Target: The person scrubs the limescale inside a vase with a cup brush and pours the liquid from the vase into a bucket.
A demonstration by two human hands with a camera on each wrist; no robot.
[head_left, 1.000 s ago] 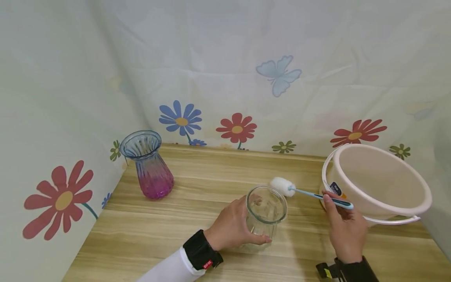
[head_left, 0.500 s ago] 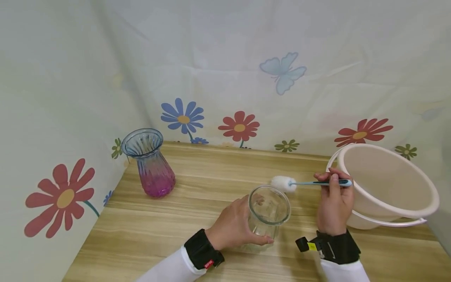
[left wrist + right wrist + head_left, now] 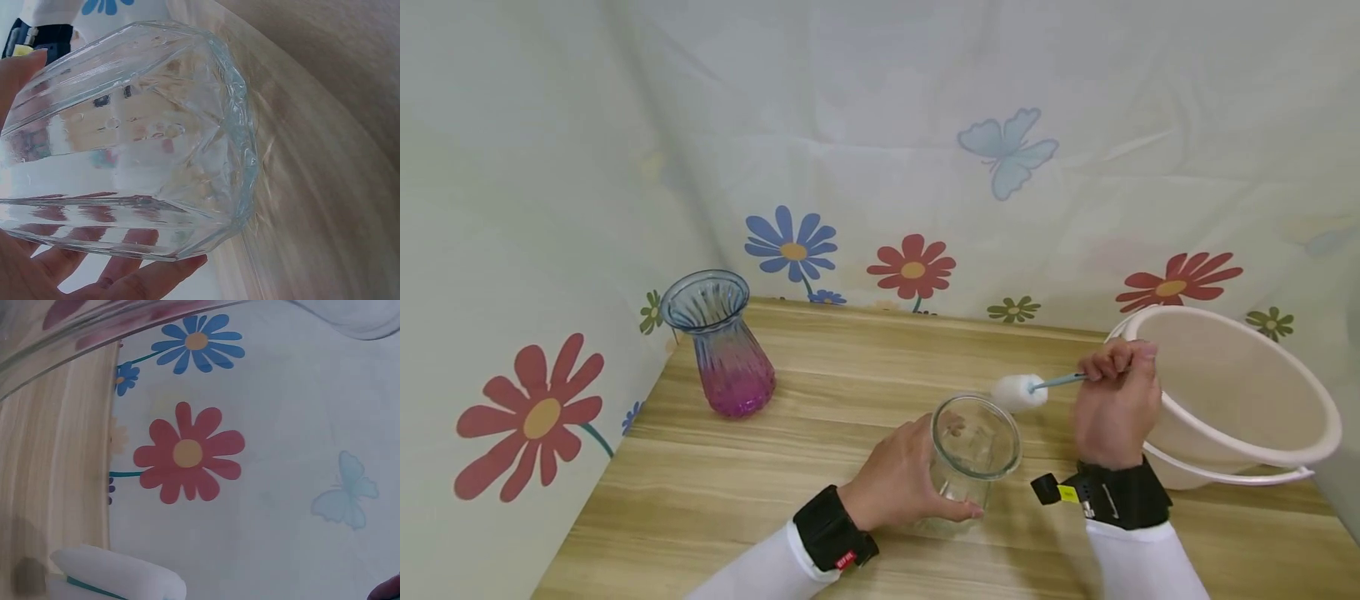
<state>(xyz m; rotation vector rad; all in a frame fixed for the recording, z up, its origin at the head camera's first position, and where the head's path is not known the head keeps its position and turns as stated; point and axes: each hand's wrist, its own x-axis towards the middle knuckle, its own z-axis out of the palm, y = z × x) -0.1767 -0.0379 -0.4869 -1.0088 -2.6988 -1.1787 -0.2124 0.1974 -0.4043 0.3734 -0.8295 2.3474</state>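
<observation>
Jar (image 3: 958, 492) grasped by left hand (image 3: 898, 483), upright at table (image 3: 850, 358), between vase (image 3: 727, 358) and bucket (image 3: 1198, 446). Brush (image 3: 1060, 381) gripped in right hand (image 3: 1116, 408), head (image 3: 1019, 393) just beside jar. Jar best kept steady; brush best raised, turned steep, so rim (image 3: 976, 476) isn't knocked. Count: one jar, one brush, one vase, one bucket.

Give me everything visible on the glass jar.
The jar is clear and glass-looking, with faceted sides, a thick round rim and an open top. It looks roughly upright over the table; whether its base touches is unclear. The left grip holds it round the side, thumb nearest the camera. The brush has its white head just beyond the rim, contact unclear.
</observation>
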